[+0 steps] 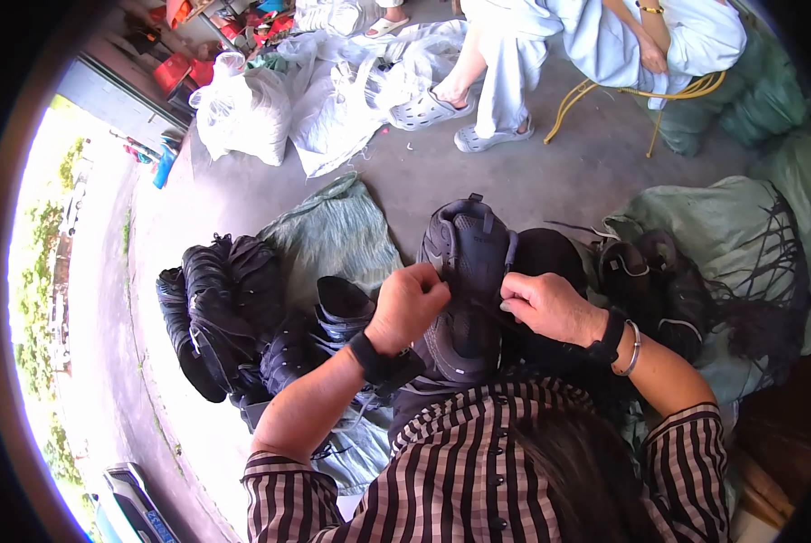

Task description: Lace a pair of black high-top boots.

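In front of my body a dark grey and black lace-up shoe rests with its heel loop pointing away and its toe toward me. My left hand is closed in a fist-like pinch at the shoe's left side. Across from it, my right hand pinches at the right side, thumb against fingers. Both appear to grip the shoe's dark lace, pulled out to either side; the lace hardly stands out against the dark upper. Just behind my right hand sits a round black shape, partly covered.
Stacked black shoes lie left on a green woven sack. More shoes and a heap of black laces lie on another sack at right. A seated person's clog-style shoe and stuffed white bags are farther back.
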The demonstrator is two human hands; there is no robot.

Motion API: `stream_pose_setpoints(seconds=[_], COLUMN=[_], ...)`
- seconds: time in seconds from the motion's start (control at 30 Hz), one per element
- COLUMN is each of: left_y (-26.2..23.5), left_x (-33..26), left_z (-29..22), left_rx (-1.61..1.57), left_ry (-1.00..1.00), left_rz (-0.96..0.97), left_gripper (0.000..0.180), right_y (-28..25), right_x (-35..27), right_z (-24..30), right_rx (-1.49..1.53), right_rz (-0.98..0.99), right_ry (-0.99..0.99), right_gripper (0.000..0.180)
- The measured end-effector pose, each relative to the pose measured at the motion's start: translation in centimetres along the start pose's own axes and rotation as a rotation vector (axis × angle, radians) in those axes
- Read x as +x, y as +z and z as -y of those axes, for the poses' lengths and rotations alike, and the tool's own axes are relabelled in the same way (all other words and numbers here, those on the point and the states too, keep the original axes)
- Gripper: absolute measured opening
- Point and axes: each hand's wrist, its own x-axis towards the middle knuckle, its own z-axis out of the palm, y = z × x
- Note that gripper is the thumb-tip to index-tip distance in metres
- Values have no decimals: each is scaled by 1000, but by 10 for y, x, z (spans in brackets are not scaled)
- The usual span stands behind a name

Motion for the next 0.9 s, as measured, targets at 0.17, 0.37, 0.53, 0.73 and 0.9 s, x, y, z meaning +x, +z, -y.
stream_pose_setpoints(seconds=[0.17,0.37,0.53,0.73,0.9], left_y=[10,19,22,21,20], left_x=[-5,-18,-20,-17,-17], left_z=[-5,28,30,30,20], left_rx=[646,-316,-337,-336,-225], left_ry=[562,53,72,4,15], left_rz=[-254,-95,-113,-126,-141], left_gripper=[8,17,18,17,18], right_y=[1,5,3,5,4], right_x=[-3,-2,-1,-2,-1], right_z=[0,-6,-5,-5,-5], right_rx=[37,98,99,87,49], right_rz=[-51,-49,-32,-70,-69], right_ry=[7,27,37,24,-9], right_gripper=[13,14,14,14,12])
